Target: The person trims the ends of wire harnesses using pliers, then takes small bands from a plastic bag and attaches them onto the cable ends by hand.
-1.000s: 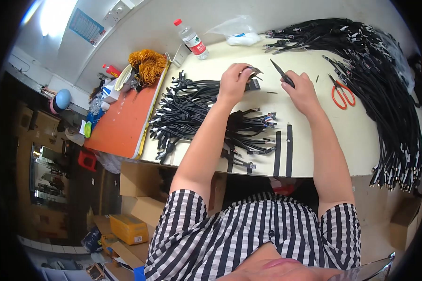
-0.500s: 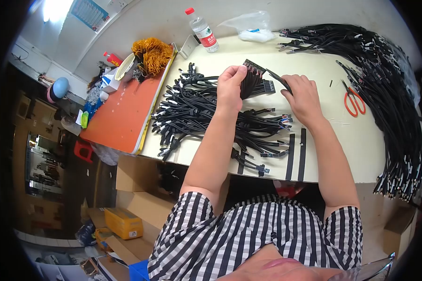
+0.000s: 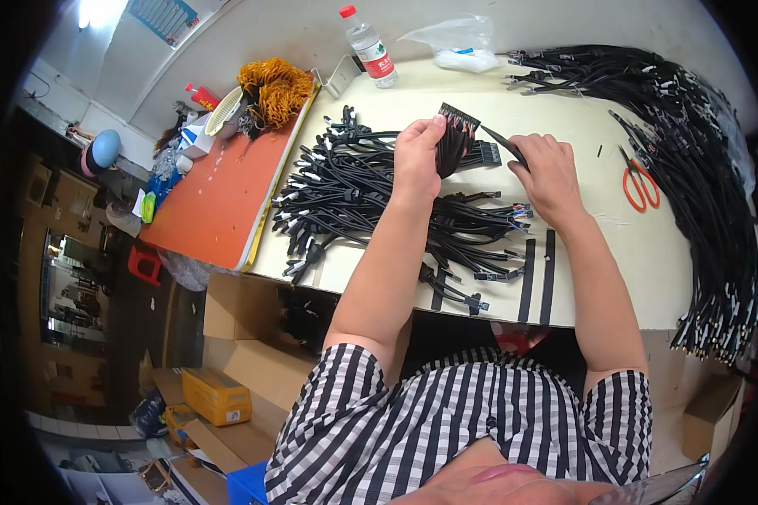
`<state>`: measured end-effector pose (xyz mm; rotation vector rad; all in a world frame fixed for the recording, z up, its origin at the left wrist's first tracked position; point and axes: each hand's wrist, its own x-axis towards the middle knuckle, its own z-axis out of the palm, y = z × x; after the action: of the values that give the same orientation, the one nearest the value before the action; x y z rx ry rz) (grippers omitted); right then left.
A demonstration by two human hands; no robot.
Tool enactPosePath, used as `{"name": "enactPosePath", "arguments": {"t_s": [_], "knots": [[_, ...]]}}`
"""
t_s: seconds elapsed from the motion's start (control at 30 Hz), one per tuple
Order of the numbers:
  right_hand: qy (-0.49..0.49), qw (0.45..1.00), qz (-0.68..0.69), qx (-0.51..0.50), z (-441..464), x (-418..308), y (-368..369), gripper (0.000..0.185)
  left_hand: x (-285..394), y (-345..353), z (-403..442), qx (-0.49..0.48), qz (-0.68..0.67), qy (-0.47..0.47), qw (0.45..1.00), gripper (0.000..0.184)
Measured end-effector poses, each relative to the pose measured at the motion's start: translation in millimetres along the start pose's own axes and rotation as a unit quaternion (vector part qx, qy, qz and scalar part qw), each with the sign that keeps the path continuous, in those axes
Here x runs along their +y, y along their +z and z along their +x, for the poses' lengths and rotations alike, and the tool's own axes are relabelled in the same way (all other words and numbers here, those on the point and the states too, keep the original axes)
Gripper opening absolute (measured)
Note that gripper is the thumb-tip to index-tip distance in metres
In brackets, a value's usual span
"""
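My left hand [image 3: 417, 160] is closed round a bundle of black cables [image 3: 455, 154], whose connector ends stand in a row at the top. My right hand [image 3: 552, 178] pinches a thin black strip [image 3: 503, 140] that reaches left to the connector row. The strip's exact kind is hard to make out. Beneath and beside my left hand lies a pile of black cables [image 3: 337, 181] with white-tipped ends. A black connector block [image 3: 488, 153] shows just right of the held bundle. Two black strips [image 3: 527, 282] lie at the table's front edge.
Orange-handled scissors [image 3: 638, 187] lie right of my hand, beside a long heap of black cables [image 3: 699, 185]. A water bottle [image 3: 371, 52] and a plastic bag [image 3: 465, 52] stand behind. Left is an orange board [image 3: 215, 194] with orange cords [image 3: 275, 93].
Both hands keep their grips and stay almost in place. The whole view has shifted slightly; the strip's tip remains beside the connector row.
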<state>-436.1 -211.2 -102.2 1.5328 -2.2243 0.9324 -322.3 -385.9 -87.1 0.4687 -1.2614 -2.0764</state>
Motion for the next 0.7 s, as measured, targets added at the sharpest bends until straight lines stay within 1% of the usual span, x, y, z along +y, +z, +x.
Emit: {"name": "enactPosePath", "arguments": {"t_s": [0.27, 0.4, 0.47, 0.5, 0.57, 0.6, 0.67, 0.7], "knots": [[-0.011, 1.0, -0.006, 0.005, 0.4, 1.6, 3.6, 0.025, -1.6, -1.3, 0.4, -0.014, 0.007, -0.004, 1.0, 0.019], [0.003, 1.0, -0.01, -0.007, 1.9, 3.2, 3.5, 0.02, 1.3, 1.9, -1.7, -0.031, 0.005, -0.004, 0.999, 0.018], [0.011, 1.0, -0.007, -0.009, 2.1, 4.2, 2.4, 0.018, 4.7, 10.3, -3.9, -0.058, 0.03, 0.039, 0.997, 0.016], [0.002, 1.0, -0.002, 0.002, 2.1, 4.5, 0.6, 0.016, 4.8, 9.7, -3.1, -0.058, 0.029, 0.04, 0.997, 0.016], [-0.009, 1.0, 0.003, 0.012, 1.6, 4.8, -1.7, 0.015, 5.3, 6.8, 0.4, -0.136, 0.068, 0.032, 0.988, 0.013], [-0.023, 0.999, 0.019, 0.017, 1.5, 5.2, -2.5, 0.016, 6.9, 4.8, 2.7, -0.136, 0.068, 0.032, 0.988, 0.013], [-0.038, 0.998, 0.035, 0.021, 1.3, 3.8, -4.2, 0.016, 10.5, -0.2, 6.3, -0.168, 0.024, -0.035, 0.985, 0.01], [-0.033, 0.997, 0.065, -0.004, 1.3, 1.6, -5.1, 0.016, 11.5, -1.9, 5.2, -0.167, 0.024, -0.033, 0.985, 0.01]]}}
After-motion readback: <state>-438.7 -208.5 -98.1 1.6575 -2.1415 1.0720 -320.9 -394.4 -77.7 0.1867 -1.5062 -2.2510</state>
